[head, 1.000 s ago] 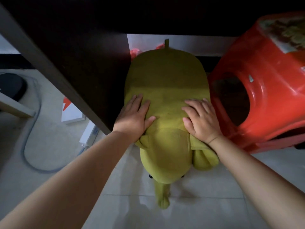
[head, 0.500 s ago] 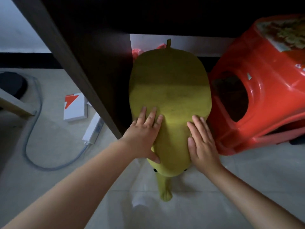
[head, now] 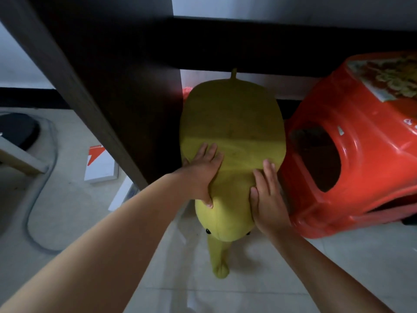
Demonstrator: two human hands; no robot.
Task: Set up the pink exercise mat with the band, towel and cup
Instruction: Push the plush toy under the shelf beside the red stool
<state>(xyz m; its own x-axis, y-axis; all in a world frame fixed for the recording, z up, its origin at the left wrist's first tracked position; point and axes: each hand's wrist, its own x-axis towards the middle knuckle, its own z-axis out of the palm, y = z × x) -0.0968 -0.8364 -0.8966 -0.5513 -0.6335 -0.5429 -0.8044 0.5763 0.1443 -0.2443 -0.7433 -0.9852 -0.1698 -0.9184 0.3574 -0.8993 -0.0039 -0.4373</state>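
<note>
Hands: left [head: 200, 170], right [head: 268, 195] flat, fingers straight, on green plush [head: 232, 132] | writing: none readable

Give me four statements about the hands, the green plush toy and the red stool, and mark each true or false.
1. Both hands, left hand and right hand, rest on the green plush toy. True.
2. The red stool stands left of the toy. False: it is on the toy's right.
3. The right hand grips the stool. False: its fingers lie straight along the toy's side.
4. The toy sits on the pale tiled floor. True.
</note>
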